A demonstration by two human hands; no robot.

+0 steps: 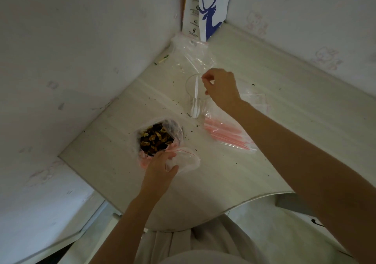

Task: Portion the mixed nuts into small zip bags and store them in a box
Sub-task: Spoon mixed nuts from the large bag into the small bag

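Left hand (160, 167) is gripping a small zip bag (186, 160) just beside the bag of nuts (156, 137). Beyond that bag, right hand (220, 88) is curling its fingers (204, 79) at the spoon (196, 91) in the cup (190, 84); whether they are gripping it cannot be told. Drawing the spoon straight up should be keeping the cup standing.

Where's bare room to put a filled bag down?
Near the curved front edge of the desk, below the small zip bag; also left of the nut bag. Crowded around the cup, the zip-bag stack and the right hand.

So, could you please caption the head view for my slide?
Left hand holds a small zip bag beside the nuts; right hand reaches toward the spoon in the cup.
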